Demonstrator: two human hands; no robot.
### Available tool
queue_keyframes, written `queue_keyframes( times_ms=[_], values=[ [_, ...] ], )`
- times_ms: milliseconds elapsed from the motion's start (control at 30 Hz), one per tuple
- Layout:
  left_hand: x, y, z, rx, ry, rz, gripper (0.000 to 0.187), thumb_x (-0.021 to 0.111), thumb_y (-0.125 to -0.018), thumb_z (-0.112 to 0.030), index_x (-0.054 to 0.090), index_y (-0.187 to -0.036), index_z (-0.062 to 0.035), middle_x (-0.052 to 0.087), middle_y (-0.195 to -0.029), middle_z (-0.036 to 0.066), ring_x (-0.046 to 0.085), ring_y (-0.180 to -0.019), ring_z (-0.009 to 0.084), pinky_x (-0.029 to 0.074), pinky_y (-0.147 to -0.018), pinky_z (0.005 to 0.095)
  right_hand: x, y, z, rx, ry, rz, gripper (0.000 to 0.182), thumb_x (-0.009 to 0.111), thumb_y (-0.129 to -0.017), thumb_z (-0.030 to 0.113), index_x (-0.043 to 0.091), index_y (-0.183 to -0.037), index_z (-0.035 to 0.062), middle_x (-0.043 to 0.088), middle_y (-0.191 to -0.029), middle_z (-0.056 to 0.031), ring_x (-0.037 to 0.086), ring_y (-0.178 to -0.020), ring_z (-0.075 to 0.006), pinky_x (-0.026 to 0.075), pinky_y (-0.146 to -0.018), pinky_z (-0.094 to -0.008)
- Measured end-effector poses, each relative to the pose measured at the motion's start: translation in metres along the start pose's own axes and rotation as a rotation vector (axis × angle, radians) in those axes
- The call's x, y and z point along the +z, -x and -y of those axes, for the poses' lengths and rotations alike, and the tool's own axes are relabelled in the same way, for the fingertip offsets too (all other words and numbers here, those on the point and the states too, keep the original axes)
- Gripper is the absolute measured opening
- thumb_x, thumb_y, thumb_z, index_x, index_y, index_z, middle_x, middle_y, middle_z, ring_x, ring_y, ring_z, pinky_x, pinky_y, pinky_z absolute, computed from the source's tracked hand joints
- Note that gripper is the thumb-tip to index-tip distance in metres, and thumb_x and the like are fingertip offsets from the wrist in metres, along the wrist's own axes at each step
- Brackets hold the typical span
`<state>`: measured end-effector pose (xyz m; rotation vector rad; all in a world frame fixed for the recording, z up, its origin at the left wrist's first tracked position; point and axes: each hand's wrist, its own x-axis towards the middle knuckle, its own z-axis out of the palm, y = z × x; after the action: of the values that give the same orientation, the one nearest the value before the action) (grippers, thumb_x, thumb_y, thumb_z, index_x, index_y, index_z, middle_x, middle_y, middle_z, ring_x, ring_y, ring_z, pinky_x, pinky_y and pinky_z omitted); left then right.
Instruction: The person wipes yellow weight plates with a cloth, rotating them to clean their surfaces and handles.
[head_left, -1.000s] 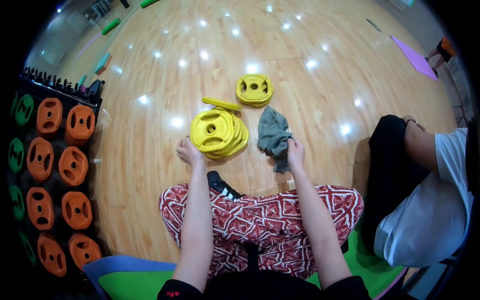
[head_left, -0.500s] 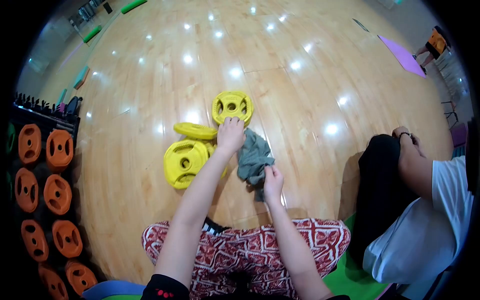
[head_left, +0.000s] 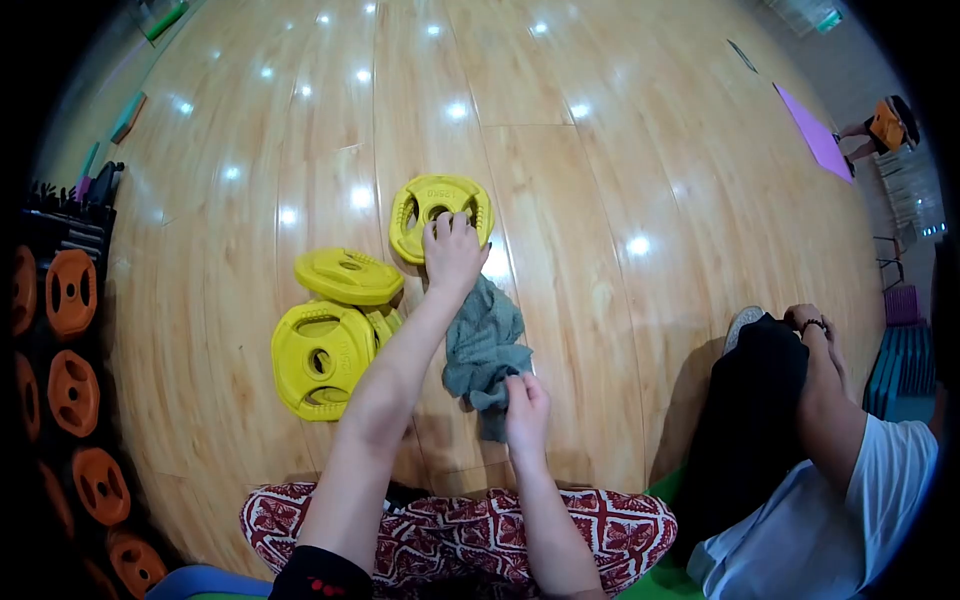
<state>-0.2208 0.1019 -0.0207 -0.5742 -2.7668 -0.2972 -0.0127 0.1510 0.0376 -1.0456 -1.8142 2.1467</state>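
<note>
My left hand [head_left: 454, 250] grips the lower rim of a yellow weight plate [head_left: 408, 228] on the wooden floor, its fingers curled at the central hole. A crumpled grey-green cloth [head_left: 486, 335] lies on the floor below that plate. Pinched between the fingers of my right hand [head_left: 527, 410] is the lower right edge of the cloth. To the left, another yellow plate [head_left: 350, 276] rests tilted. Nearer to me is a large yellow plate [head_left: 296, 362], with part of one more yellow plate showing beside it.
A rack with several orange plates [head_left: 72, 392] stands at the left. On the right, a person in a white shirt [head_left: 830, 500] sits close by. Farther off are a purple mat [head_left: 812, 130] and a figure in orange and black [head_left: 886, 125].
The view has shifted, so the plates and cloth sit further left. My left hand has moved from the far plate's lower edge up to its centre. My right hand still holds the cloth.
</note>
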Motion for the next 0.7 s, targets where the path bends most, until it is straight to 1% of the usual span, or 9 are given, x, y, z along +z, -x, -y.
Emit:
queue_keyframes(
  times_ms=[67, 133, 167, 200, 300, 367, 467, 533, 700],
  values=[
    [-0.009, 0.0, 0.001, 0.009, 0.033, -0.054, 0.03, 0.067, -0.061, -0.031, 0.061, -0.076, -0.0051, 0.049, -0.096, 0.004, 0.041, -0.096, 0.0212, 0.031, -0.082, 0.0367, 0.0, -0.001, -0.008, -0.039, 0.17, 0.037, 0.023, 0.051, -0.08, 0.017, 0.044, -0.063, 0.0019, 0.045, -0.055, -0.0004, 0.042, -0.053, -0.0098, 0.035, -0.05, -0.0261],
    [-0.024, 0.005, 0.003, 0.031, 0.072, -0.068, 0.028, 0.066, -0.061, -0.029, 0.06, -0.073, -0.0046, 0.049, -0.095, 0.004, 0.041, -0.096, 0.0218, 0.032, -0.082, 0.0366, 0.0, 0.003, -0.012, 0.056, 0.609, 0.038, 0.029, 0.054, -0.077, 0.029, 0.051, -0.07, 0.0005, 0.055, -0.062, -0.0119, 0.055, -0.06, -0.0253, 0.041, -0.057, -0.0344],
    [-0.033, 0.006, 0.003, 0.053, 0.115, -0.084, 0.026, 0.066, -0.061, -0.027, 0.06, -0.071, -0.0041, 0.049, -0.095, 0.005, 0.04, -0.095, 0.0225, 0.032, -0.082, 0.0365, -0.002, 0.005, -0.01, 0.11, 0.651, 0.055, 0.037, 0.054, -0.074, 0.038, 0.054, -0.074, 0.0014, 0.058, -0.07, -0.0181, 0.057, -0.072, -0.0341, 0.042, -0.063, -0.0397],
    [-0.045, 0.008, 0.001, 0.062, 0.11, -0.095, 0.026, 0.066, -0.061, -0.027, 0.06, -0.071, -0.0041, 0.049, -0.095, 0.005, 0.04, -0.095, 0.0225, 0.032, -0.082, 0.0365, -0.003, 0.007, -0.01, 0.099, 0.641, 0.052, 0.037, 0.054, -0.074, 0.038, 0.054, -0.074, 0.0014, 0.058, -0.07, -0.0181, 0.057, -0.072, -0.0341, 0.042, -0.063, -0.0397],
    [-0.083, 0.023, -0.011, 0.099, 0.256, -0.142, 0.024, 0.064, -0.061, -0.023, 0.06, -0.07, -0.001, 0.049, -0.093, 0.006, 0.041, -0.091, 0.0235, 0.032, -0.083, 0.036, -0.008, 0.008, -0.022, 0.036, 0.684, 0.109, 0.031, 0.054, -0.077, 0.031, 0.053, -0.072, 0.0003, 0.057, -0.066, -0.0169, 0.056, -0.065, -0.0309, 0.041, -0.059, -0.0372],
    [-0.101, 0.038, -0.021, 0.112, 0.339, -0.148, 0.023, 0.063, -0.062, -0.022, 0.06, -0.07, -0.0001, 0.049, -0.094, 0.007, 0.041, -0.091, 0.0245, 0.033, -0.082, 0.0359, -0.013, 0.01, -0.025, -0.171, 0.487, 0.172, 0.024, 0.053, -0.079, 0.022, 0.05, -0.069, -0.0005, 0.052, -0.059, -0.0139, 0.051, -0.056, -0.023, 0.04, -0.054, -0.0331],
    [-0.129, 0.073, -0.035, 0.16, 0.485, -0.111, 0.023, 0.061, -0.065, -0.019, 0.059, -0.072, 0.0028, 0.048, -0.095, 0.011, 0.042, -0.092, 0.0277, 0.036, -0.081, 0.0359, -0.023, 0.017, -0.019, -0.299, 0.267, 0.035, 0.019, 0.052, -0.079, 0.013, 0.047, -0.067, -0.0006, 0.044, -0.055, -0.0087, 0.041, -0.053, -0.0137, 0.037, -0.051, -0.0285],
    [-0.143, 0.102, -0.046, 0.141, 0.72, -0.017, 0.024, 0.06, -0.067, -0.017, 0.058, -0.077, 0.0047, 0.047, -0.094, 0.014, 0.041, -0.092, 0.0295, 0.034, -0.084, 0.0374, -0.034, 0.025, -0.009, -0.309, 0.099, -0.029, 0.02, 0.05, -0.081, 0.011, 0.044, -0.066, 0.0006, 0.041, -0.056, -0.0006, 0.037, -0.055, -0.0066, 0.034, -0.049, -0.0231],
    [-0.17, 0.186, -0.06, 0.115, 0.955, 0.247, 0.018, 0.057, -0.073, -0.011, 0.055, -0.081, 0.0048, 0.042, -0.1, 0.015, 0.043, -0.098, 0.0274, 0.035, -0.084, 0.0318, -0.048, 0.089, 0.017, -0.407, -0.153, 0.082, 0.014, 0.045, -0.085, 0.009, 0.047, -0.073, 0.0022, 0.044, -0.069, 0.0025, 0.039, -0.063, -0.0039, 0.034, -0.055, -0.0182]
  ],
)
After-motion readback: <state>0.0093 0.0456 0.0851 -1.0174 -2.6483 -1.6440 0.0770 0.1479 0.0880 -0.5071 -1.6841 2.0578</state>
